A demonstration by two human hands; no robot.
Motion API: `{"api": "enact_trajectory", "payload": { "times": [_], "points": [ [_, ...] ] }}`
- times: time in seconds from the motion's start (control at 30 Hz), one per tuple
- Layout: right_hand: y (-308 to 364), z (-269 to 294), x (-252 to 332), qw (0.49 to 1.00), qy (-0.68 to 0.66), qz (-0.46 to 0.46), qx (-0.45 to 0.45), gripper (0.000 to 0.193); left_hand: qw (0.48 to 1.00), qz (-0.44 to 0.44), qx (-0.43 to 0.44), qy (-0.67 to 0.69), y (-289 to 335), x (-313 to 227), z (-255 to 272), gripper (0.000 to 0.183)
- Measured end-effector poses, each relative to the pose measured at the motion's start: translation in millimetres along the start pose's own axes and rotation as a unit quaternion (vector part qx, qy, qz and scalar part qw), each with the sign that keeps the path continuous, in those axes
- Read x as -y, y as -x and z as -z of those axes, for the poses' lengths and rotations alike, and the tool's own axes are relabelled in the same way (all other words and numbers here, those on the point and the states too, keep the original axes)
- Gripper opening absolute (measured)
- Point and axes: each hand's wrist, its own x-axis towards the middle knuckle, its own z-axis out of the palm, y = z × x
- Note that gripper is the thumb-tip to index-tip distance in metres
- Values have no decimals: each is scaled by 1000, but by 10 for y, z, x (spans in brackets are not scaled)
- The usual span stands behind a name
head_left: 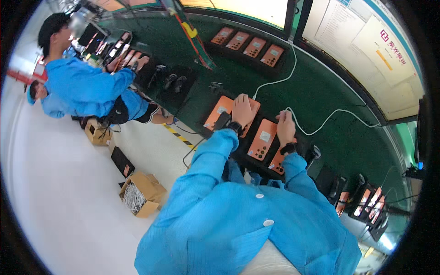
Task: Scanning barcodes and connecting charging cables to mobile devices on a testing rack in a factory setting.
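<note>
Four-camera-style orange phones lie back up in a row on a black tray [247,160] before me, each with a pale label. The leftmost phone [219,112] is partly covered by my left wrist. My left hand [243,110] is closed over the second phone [253,117], its fingers at the far end. A white cable's plug [255,97] meets that end beside my fingers. The third phone [262,140] lies between my hands. My right hand [286,128] pinches a second white cable [302,133] at the far end of the rightmost phone [277,160], which the hand partly hides.
Several more orange phones [254,46] sit in a black tray at the back, below two monitors [362,41]. A handheld scanner [313,153] stands right of my right wrist. At left, a co-worker [87,82] handles phones; a carton of cables [151,185] is on the floor.
</note>
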Motion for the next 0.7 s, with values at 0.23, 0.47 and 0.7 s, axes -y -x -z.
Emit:
{"api": "enact_trajectory", "payload": {
  "times": [0.23,0.47,0.7],
  "points": [
    [-9,596,-847,985,149,-77,-26,30,983,-10,169,-76,-309,50,-243,32],
    [289,626,-360,966,153,-183,102,29,993,-79,87,9,-277,77,-335,22],
    [-5,-458,236,982,-50,-112,141,37,987,-83,126,60,-394,184,-367,20]
  ]
}}
